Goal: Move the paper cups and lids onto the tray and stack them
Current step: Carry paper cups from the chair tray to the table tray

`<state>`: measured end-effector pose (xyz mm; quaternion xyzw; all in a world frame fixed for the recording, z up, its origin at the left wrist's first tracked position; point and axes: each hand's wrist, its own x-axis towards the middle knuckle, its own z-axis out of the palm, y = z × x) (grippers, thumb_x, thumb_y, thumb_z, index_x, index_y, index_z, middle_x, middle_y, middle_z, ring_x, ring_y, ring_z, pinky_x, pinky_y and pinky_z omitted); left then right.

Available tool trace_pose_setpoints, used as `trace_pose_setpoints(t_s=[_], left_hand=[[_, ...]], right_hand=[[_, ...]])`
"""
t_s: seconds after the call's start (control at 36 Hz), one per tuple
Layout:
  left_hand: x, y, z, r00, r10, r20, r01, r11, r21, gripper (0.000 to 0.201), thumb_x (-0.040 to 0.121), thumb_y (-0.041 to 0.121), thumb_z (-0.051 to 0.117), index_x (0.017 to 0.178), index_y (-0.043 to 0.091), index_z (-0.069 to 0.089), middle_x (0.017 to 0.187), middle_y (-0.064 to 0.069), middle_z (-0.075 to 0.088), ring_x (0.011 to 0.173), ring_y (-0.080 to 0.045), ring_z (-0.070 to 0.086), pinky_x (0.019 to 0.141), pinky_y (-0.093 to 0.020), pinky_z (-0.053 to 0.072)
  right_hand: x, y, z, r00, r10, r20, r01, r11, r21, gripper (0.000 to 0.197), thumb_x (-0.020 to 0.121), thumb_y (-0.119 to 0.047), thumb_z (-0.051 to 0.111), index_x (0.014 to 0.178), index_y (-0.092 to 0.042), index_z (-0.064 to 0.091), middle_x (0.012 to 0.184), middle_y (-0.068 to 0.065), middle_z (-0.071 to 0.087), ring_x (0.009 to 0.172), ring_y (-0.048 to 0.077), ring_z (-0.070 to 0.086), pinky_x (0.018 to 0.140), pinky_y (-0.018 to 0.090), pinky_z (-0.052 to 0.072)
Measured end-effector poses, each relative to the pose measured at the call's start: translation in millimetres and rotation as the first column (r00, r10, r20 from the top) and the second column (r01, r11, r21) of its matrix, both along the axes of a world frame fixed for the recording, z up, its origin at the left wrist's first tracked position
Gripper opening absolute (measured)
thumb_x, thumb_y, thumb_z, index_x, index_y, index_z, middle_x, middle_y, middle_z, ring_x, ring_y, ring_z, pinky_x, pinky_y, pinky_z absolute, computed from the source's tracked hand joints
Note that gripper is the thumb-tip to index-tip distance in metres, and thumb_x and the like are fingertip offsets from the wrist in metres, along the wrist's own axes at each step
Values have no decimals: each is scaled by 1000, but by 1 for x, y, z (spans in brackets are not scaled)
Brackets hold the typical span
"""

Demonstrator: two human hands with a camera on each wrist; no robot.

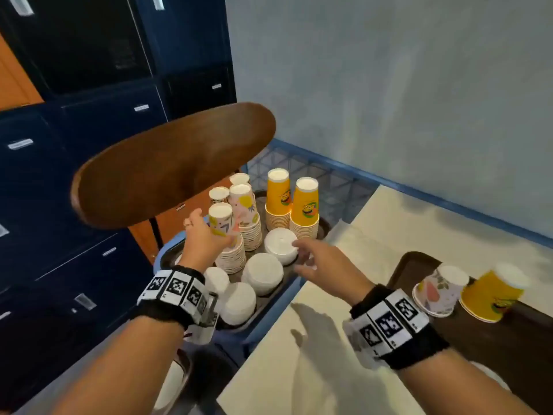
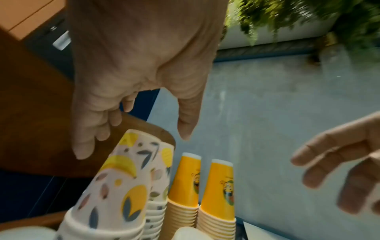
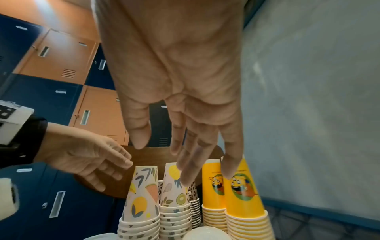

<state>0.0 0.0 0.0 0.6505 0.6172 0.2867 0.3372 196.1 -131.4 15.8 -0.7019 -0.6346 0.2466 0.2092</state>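
A dark tray (image 1: 164, 255) on the left carries upside-down stacks of patterned cups (image 1: 223, 232), two yellow cup stacks (image 1: 306, 208) and several white lid stacks (image 1: 262, 272). My left hand (image 1: 203, 238) hovers beside the nearest patterned stack (image 2: 115, 186) with fingers spread, holding nothing. My right hand (image 1: 308, 259) reaches toward the far lid stack (image 1: 281, 245), fingers straight and empty; in the right wrist view that hand (image 3: 162, 155) hangs over the cup tops. A second dark tray (image 1: 413, 265) on the right holds one patterned cup (image 1: 440, 290) and one yellow cup (image 1: 493, 295), both upside down.
A brown chair back (image 1: 173, 166) overhangs the left tray just behind my left hand. A blue crate (image 1: 299, 163) sits behind the cups against the grey wall. The table under the right tray has a cream cloth (image 1: 329, 354). Blue and orange lockers (image 1: 89, 130) stand on the left.
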Motion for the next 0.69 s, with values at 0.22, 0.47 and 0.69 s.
trace_pose_setpoints(t_s=[0.22, 0.47, 0.69], left_hand=[[-6, 55, -44, 990, -58, 126, 81, 979, -186, 74, 67, 12, 83, 128, 5, 42, 125, -9, 53, 110, -21, 56, 88, -31, 47], [-12, 79, -79, 968, -139, 209, 201, 929, -312, 76, 61, 12, 87, 124, 13, 44, 122, -5, 59, 115, -21, 56, 98, -38, 47], [-16, 90, -89, 951, -195, 240, 287, 844, -452, 81, 58, 10, 86, 125, 20, 40, 116, 3, 56, 111, -15, 53, 98, -32, 44]], right_hand=[[-31, 125, -23, 985, -118, -128, 117, 993, -14, 71, 82, -19, 69, 142, -9, 32, 143, 12, 44, 128, 27, 47, 104, 35, 41], [-41, 195, -63, 897, -180, -404, 149, 983, -108, 77, 68, -5, 80, 132, -8, 39, 135, 10, 52, 125, 26, 50, 106, 44, 41], [-32, 222, -80, 846, -130, -516, 20, 977, -214, 65, 70, 6, 75, 122, -12, 41, 115, -5, 59, 107, 6, 56, 82, 10, 46]])
